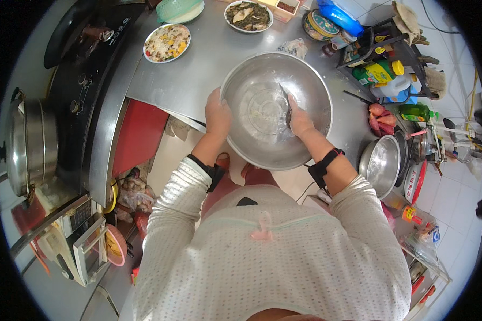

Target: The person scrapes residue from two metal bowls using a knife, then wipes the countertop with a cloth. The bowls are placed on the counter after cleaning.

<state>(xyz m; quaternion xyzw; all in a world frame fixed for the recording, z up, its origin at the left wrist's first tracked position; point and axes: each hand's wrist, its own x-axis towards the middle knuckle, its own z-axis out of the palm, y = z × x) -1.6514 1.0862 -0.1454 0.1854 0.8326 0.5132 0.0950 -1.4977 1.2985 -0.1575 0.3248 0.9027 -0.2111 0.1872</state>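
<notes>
A large stainless steel bowl (261, 148) stands at the edge of the metal counter, partly over it. My left hand (218, 112) grips the bowl's left rim, thumb towards the inside. Inside the bowl, towards its right side, is my right hand (301, 120), with the index finger stretched along a dark, thin thing, perhaps a blade; glare and the hand keep me from telling what it is. The bowl's bottom is wet and shiny, with a little pale residue in the middle.
On the metal counter (176, 80) are a plate of mixed diced food (167, 43) and a plate of dark greens (249, 17). A rack with bottles (377, 72), sweet potatoes (381, 119) and another steel bowl (379, 166) are right. A black cooktop (74, 80) and steel pot (34, 140) lie left.
</notes>
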